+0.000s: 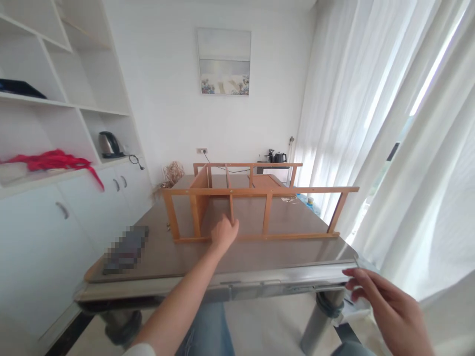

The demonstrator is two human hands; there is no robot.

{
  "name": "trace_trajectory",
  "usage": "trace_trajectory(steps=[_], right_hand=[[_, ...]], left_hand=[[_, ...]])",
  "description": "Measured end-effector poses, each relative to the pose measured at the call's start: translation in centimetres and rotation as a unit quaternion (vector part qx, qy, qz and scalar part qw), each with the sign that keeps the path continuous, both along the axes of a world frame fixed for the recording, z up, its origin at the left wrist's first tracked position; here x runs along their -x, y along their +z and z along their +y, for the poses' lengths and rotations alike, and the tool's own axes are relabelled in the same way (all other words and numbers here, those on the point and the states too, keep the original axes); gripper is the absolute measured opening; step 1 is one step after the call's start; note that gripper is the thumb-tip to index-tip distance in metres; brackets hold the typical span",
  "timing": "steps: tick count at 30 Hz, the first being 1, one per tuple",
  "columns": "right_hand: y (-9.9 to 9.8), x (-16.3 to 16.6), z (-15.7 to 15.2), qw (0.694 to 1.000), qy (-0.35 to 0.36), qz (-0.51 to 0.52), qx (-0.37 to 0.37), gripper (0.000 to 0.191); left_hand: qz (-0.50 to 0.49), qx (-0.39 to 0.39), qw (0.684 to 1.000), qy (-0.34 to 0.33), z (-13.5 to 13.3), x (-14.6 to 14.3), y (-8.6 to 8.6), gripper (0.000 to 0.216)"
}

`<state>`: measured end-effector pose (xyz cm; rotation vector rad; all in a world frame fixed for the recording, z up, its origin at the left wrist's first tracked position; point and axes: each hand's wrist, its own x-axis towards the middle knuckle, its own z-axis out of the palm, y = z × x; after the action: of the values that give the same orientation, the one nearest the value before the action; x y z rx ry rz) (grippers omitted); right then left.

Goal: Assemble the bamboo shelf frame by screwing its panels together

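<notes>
A wooden shelf frame [267, 212] lies on its side on the table [282, 259], with slats and upright bars between its long rails. My left hand [223, 233] reaches in over the near side, its fingers closed at the lower end of a thin inner bar [232, 205]. A wider wooden panel [200, 198] stands to the left of that bar. To the right, beyond the table's front corner, my right hand [388, 304] hovers with thumb and fingers curled together. Whatever they may hold is too small to make out.
A blurred dark object [126, 249] lies at the table's left. Small pale pieces [290, 200] are scattered behind the frame. White shelving with a kettle [109, 144] and red cloth [52, 160] is on the left. Curtains [334, 99] hang close on the right.
</notes>
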<state>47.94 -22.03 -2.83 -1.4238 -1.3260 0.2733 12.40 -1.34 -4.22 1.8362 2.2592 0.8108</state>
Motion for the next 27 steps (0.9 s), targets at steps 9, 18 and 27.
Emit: trace_trajectory(steps=[9,18,27], right_hand=[[7.0,13.9,1.8,0.991,0.131,0.006,0.019,0.039],[6.5,18.4,6.8,0.991,0.117,0.061,0.037,0.043],[10.3,20.8,12.3,0.975,0.167,-0.048,-0.136,0.025]], left_hand=[[-0.012,-0.110,0.981,-0.157,1.4,2.8,2.4,0.038],[-0.014,-0.142,0.969,-0.199,2.4,3.8,1.6,0.036],[-0.037,-0.166,0.967,-0.188,3.3,2.6,0.4,0.035]])
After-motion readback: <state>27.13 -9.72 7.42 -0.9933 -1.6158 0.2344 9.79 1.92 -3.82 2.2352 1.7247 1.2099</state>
